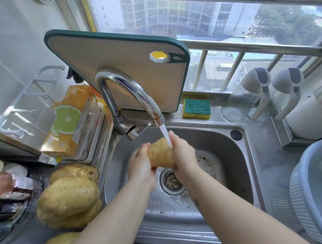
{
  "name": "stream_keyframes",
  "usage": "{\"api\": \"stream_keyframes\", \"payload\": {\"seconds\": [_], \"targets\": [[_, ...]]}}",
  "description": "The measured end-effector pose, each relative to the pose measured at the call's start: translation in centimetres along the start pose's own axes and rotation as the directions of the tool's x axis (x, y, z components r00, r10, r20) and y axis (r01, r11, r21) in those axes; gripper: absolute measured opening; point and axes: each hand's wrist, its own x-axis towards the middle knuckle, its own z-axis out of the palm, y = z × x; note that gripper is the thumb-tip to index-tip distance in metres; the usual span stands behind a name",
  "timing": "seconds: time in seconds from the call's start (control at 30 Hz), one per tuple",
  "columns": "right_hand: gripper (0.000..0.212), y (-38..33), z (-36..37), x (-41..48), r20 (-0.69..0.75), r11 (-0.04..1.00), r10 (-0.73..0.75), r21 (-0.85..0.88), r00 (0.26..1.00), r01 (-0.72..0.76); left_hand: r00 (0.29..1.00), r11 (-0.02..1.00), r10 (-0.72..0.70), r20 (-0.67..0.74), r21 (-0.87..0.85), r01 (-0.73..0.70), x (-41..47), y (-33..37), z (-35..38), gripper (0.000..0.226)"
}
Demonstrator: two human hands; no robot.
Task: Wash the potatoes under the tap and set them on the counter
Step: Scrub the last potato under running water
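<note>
You hold one potato [160, 153] over the sink [228, 155] with both hands, right under the tap [128, 87]. The water stream [166, 135] runs from the spout and strikes the potato's upper end, just where your right hand meets it. Your left hand [140, 167] takes the potato from the left and below, fingers curled round its lower end. Your right hand [182, 155] wraps over the right side, fingers curled round it, one finger reaching up beside the stream. The potato is tilted, with its upper end toward the tap and its lower end above the drain strainer [172, 180], which has scraps in it.

A pale blue colander [313, 189] sits on the counter [277, 166] right of the sink. On the counter along the sink's left edge, toward its front corner, lies a heap of potatoes [69, 197], touching one another. A single potato [60, 240] lies apart at the very front. Behind the heap an orange box [68, 123] printed with a lime leans in a tray.

A cutting board [113, 61] stands upright against the window behind the tap. A yellow and green sponge [196, 108] rests on the ledge at the sink's back edge. Two glass jugs [253, 97] stand at the back right corner.
</note>
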Motion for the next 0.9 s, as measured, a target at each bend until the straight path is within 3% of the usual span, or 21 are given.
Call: {"api": "stream_keyframes", "payload": {"seconds": [0.07, 0.1, 0.17, 0.27, 0.33, 0.43, 0.5, 0.57, 0.63, 0.7, 0.77, 0.9], "targets": [[0.024, 0.2, 0.1, -0.1, 0.079, 0.891, 0.281, 0.350, 0.956, -0.290, 0.988, 0.990, 0.141, 0.069, -0.032, -0.139, -0.2, 0.4, -0.1, 0.015], [0.028, 0.3, -0.2, 0.0, 0.134, 0.832, 0.340, 0.420, 0.931, -0.364, 0.971, 0.980, 0.198, 0.133, -0.008, -0.199, -0.2, 0.3, -0.1, 0.015], [0.029, 0.0, -1.2, 0.2, 0.183, 0.785, 0.388, 0.447, 0.903, -0.428, 0.920, 0.954, 0.250, 0.303, 0.086, -0.288, -0.2, 0.0, -0.2, 0.017], [0.035, -0.8, -3.9, 0.8, 0.192, 0.705, 0.496, 0.480, 0.847, -0.522, 0.849, 0.914, 0.167, 0.502, 0.245, -0.325, 0.1, -0.9, 0.3, 0.035], [0.037, -1.3, -5.5, 0.5, 0.171, 0.707, 0.458, 0.525, 0.872, -0.474, 0.843, 0.886, 0.135, 0.520, 0.318, -0.338, -0.1, -1.4, 1.4, 0.026], [0.024, -1.6, -6.9, -0.5, 0.044, 0.829, 0.205, 0.524, 0.978, -0.197, 0.899, 0.909, 0.089, 0.428, 0.334, -0.249, -0.8, -1.9, 3.4, 0.004], [0.018, -1.5, -7.3, -1.3, -0.022, 0.933, -0.006, 0.360, 1.000, 0.013, 0.930, 0.926, -0.014, 0.368, 0.354, -0.127, -0.9, -1.9, 4.1, 0.019], [0.019, -1.4, -7.7, -1.7, 0.059, 0.974, -0.189, 0.136, 0.980, 0.180, 0.948, 0.920, -0.094, 0.304, 0.391, -0.034, -0.9, -1.6, 4.3, 0.030], [0.031, -1.2, -7.9, -1.8, 0.191, 0.962, -0.259, -0.043, 0.947, 0.271, 0.959, 0.905, -0.134, 0.249, 0.425, 0.016, -0.9, -0.9, 4.2, 0.034], [0.044, -1.1, -7.6, -1.6, 0.240, 0.950, -0.246, -0.135, 0.939, 0.283, 0.966, 0.902, -0.161, 0.203, 0.427, 0.060, -1.0, -0.2, 3.8, 0.034], [0.032, -1.7, -6.7, -1.6, 0.216, 0.977, -0.168, -0.095, 0.962, 0.192, 0.967, 0.904, -0.186, 0.172, 0.416, 0.100, -1.0, 0.2, 3.4, 0.035], [0.036, -1.7, -4.6, -1.5, 0.114, 0.996, 0.071, -0.054, 0.991, -0.066, 0.982, 0.973, -0.029, 0.189, 0.232, -0.016, -0.8, 0.5, 2.1, 0.028]]}}
